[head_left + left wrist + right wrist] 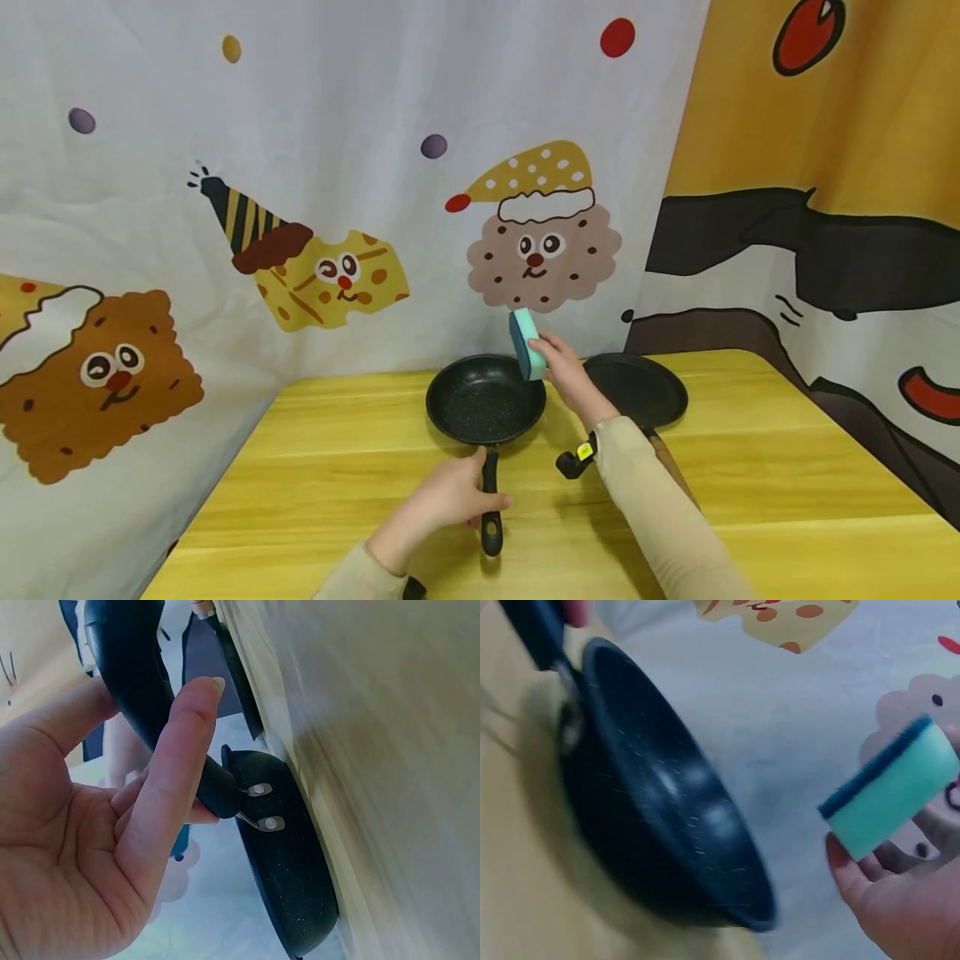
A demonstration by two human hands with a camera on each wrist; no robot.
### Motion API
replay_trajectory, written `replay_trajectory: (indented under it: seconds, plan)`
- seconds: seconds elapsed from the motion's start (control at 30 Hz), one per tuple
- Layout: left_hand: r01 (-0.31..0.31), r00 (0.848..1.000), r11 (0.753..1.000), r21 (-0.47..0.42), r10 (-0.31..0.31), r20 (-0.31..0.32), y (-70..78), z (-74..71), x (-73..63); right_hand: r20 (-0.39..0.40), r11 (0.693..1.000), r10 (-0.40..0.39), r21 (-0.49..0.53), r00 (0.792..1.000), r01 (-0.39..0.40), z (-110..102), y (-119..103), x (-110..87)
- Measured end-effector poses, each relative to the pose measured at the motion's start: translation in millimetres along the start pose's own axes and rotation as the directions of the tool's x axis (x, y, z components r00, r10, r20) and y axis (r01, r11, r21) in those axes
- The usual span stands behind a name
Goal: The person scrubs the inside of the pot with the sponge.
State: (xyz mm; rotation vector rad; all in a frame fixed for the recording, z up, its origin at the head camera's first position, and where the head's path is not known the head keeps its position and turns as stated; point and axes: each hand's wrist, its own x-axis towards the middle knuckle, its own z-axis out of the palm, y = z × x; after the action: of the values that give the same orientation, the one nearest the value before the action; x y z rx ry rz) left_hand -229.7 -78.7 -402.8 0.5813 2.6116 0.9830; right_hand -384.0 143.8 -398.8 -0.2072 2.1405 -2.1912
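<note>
A black speckled frying pan point(483, 404) rests on the wooden table, its handle point(491, 533) pointing toward me. My left hand point(446, 492) holds that handle, with the thumb and fingers on different sides of it in the left wrist view. Above the pan's right rim, my right hand point(564, 371) grips a two-layer sponge point(896, 791), light teal with a dark blue scouring side. In the right wrist view the sponge is apart from the pan, its dark side turned toward it.
A flat black pan point(645, 390) with a brown handle point(673, 468) lies to the right, partly behind my right forearm. Behind the yellow wood-grain table point(315, 467) hangs a printed cloth point(360, 108) with cartoon figures.
</note>
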Motion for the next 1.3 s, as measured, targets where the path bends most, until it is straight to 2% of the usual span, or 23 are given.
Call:
replay_trajectory:
  seconds: [0.1,0.2,0.3,0.43,0.53,0.63,0.7,0.8,0.9,1.0,1.13,1.3]
  plan:
    - [-0.005,1.0,1.0,-0.011,0.005,0.001,-0.2,0.4,0.0,0.058,0.983,0.011,-0.184,0.998,0.0,-2,-18,6.3]
    - [0.0,1.0,1.0,-0.03,0.0,0.008,-0.4,1.0,-0.3,0.139,0.929,0.009,-0.368,0.99,0.043,-6,-34,10.9]
    - [0.01,1.0,0.999,-0.034,-0.01,0.018,-0.2,1.5,-0.7,0.231,0.842,-0.005,-0.523,0.973,0.129,-9,-47,12.6]
    - [0.016,0.999,1.0,-0.013,-0.016,0.029,0.7,0.2,-0.3,0.362,0.708,0.005,-0.66,0.932,0.252,-10,-61,14.8]
    - [0.018,0.999,1.0,0.002,-0.018,0.029,1.2,0.0,-0.2,0.435,0.597,0.043,-0.733,0.899,0.326,-8,-66,17.5]
    - [0.015,1.0,1.0,0.014,-0.015,0.021,1.2,0.0,0.2,0.474,0.504,0.116,-0.785,0.873,0.36,-4,-69,19.2]
    - [0.015,1.0,1.0,0.02,-0.015,0.021,1.2,0.0,0.6,0.488,0.472,0.177,-0.804,0.854,0.362,-1,-68,19.6]
    - [0.019,0.999,0.999,0.026,-0.02,0.028,1.6,0.1,1.0,0.497,0.439,0.249,-0.823,0.831,0.36,4,-65,19.0]
    - [0.025,0.999,0.999,0.024,-0.026,0.035,1.6,1.1,1.1,0.502,0.418,0.305,-0.834,0.809,0.36,9,-59,17.8]
    - [0.033,0.999,0.999,0.013,-0.033,0.037,1.3,2.6,1.1,0.499,0.382,0.335,-0.847,0.799,0.369,14,-52,16.8]
    - [0.045,0.999,0.999,-0.024,-0.045,0.031,0.3,4.0,1.2,0.48,0.33,0.363,-0.868,0.799,0.372,21,-46,15.0]
    - [0.042,0.999,0.998,-0.055,-0.04,0.028,-0.4,3.2,2.3,0.471,0.307,0.397,-0.877,0.788,0.369,27,-42,14.7]
